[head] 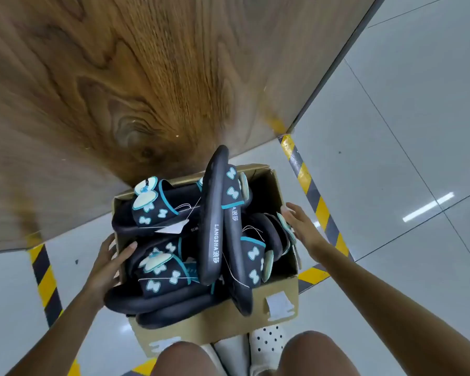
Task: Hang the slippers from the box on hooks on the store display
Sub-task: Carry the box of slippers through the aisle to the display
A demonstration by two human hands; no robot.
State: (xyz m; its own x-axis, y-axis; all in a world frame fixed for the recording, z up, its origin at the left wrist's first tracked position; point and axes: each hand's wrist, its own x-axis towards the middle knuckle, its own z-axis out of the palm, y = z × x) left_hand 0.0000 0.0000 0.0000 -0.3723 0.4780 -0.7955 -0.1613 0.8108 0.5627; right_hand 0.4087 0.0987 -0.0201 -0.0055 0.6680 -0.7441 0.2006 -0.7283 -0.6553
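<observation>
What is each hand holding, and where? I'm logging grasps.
Left hand grips the cardboard box by its left rim; right hand rests open against the right side.

I see wood-grain panel ahead, glossy grey tile floor, yellow-black hazard tape, ceiling-light reflection.
</observation>
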